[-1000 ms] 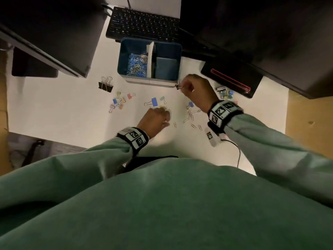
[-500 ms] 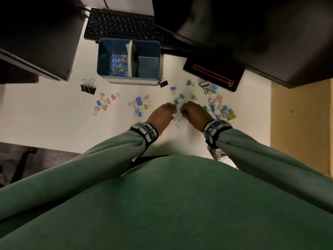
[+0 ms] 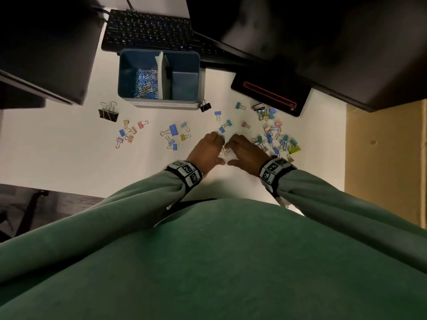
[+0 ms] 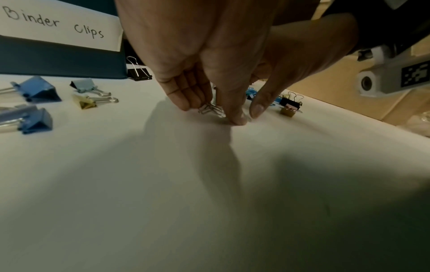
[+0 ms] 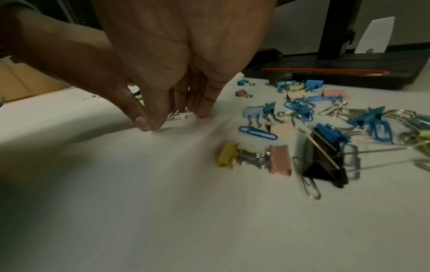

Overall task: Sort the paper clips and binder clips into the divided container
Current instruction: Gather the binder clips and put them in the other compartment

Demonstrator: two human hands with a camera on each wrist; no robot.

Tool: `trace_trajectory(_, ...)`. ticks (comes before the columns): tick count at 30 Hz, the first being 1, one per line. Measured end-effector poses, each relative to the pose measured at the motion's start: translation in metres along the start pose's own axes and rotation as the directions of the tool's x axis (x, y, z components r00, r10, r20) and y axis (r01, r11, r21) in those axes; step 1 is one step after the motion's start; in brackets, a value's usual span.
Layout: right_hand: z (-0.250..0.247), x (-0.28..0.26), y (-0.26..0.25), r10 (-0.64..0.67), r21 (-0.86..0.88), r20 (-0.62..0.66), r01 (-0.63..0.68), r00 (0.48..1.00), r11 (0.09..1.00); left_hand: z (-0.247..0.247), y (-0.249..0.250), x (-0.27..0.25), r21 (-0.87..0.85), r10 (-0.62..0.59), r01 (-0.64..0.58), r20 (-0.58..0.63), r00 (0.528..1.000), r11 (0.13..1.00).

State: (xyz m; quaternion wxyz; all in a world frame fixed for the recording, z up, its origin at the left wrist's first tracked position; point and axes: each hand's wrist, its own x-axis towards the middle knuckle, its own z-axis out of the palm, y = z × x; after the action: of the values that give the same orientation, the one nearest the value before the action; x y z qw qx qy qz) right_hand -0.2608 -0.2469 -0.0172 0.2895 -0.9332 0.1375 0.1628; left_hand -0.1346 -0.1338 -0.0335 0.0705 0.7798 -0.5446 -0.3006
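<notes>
My left hand (image 3: 209, 150) and right hand (image 3: 245, 153) meet fingertip to fingertip on the desk (image 3: 57, 146), nearer me than the divided container (image 3: 159, 76). Both have their fingers bent down around a small heap of silver paper clips (image 4: 210, 110), raking it together. The wrist views show fingertips touching the clips and the desk; I cannot tell whether either hand has yet pinched any.

Step in hand, as I judge it: gathering loose paper clips into one pick. The next move calls for closing the fingers under the thin wire, lifting the heap, and carrying it to the container's left compartment, which already holds a pile of paper clips (image 3: 146, 83). The right compartment looks empty, though its front carries a label reading "Binder Clips" (image 4: 56, 24).

Counts: one container with two compartments. Black binder clips: one (image 3: 108, 112) left of the container, one (image 3: 205, 105) at its near right corner. Coloured binder clips lie in three loose groups nearer me than the container, roughly two dozen in all; the rightmost group (image 3: 275, 137) is mixed with blue paper clips and too tangled to count exactly.
</notes>
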Motion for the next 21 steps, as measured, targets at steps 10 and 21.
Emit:
trace_trajectory(10, 0.007, 0.017, -0.012, 0.046, -0.082, 0.045, -0.042, 0.998, 0.996, -0.002, -0.016, -0.004, -0.058, -0.046, 0.047, 0.02, 0.999, 0.997)
trace_trajectory(21, -0.003, 0.013, -0.002, 0.242, 0.285, 0.033, -0.241, 0.97, 0.928, -0.005, -0.036, -0.014, -0.085, 0.054, -0.047, 0.088, 0.995, 0.995)
